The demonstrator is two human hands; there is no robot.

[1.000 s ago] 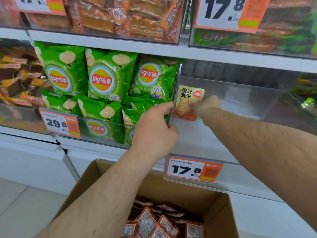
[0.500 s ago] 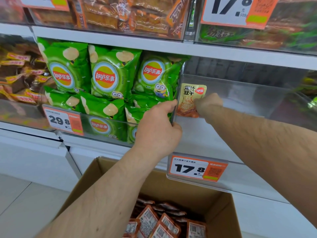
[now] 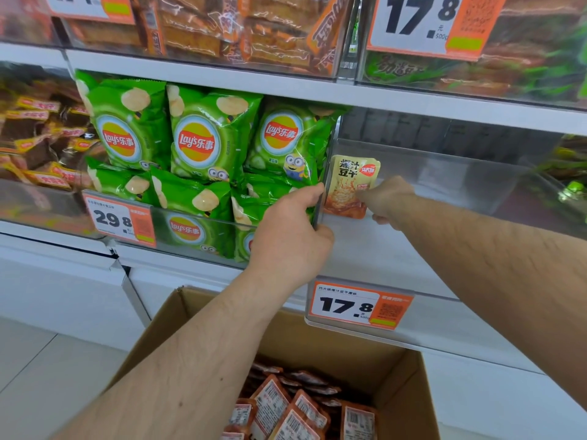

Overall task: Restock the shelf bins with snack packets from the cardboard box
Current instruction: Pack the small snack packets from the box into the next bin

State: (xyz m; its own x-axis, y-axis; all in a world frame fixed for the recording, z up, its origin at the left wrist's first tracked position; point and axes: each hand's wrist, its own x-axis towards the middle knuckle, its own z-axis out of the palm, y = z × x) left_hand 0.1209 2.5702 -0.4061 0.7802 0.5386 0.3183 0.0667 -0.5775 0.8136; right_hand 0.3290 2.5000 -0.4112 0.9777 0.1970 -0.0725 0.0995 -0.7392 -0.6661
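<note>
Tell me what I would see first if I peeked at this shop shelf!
First you would spot the bright green crisp bags piled in the middle bin. Right beside them, the right hand presses a small yellow snack packet against the wall of a clear bin, while the left hand grips that bin's edge. Below sits a cardboard box full of orange packets.

Cardboard box (image 3: 203,315) below shelf, snack packet (image 3: 347,185) in clear bin (image 3: 444,173) (chip bags (image 3: 203,134) left)
</note>
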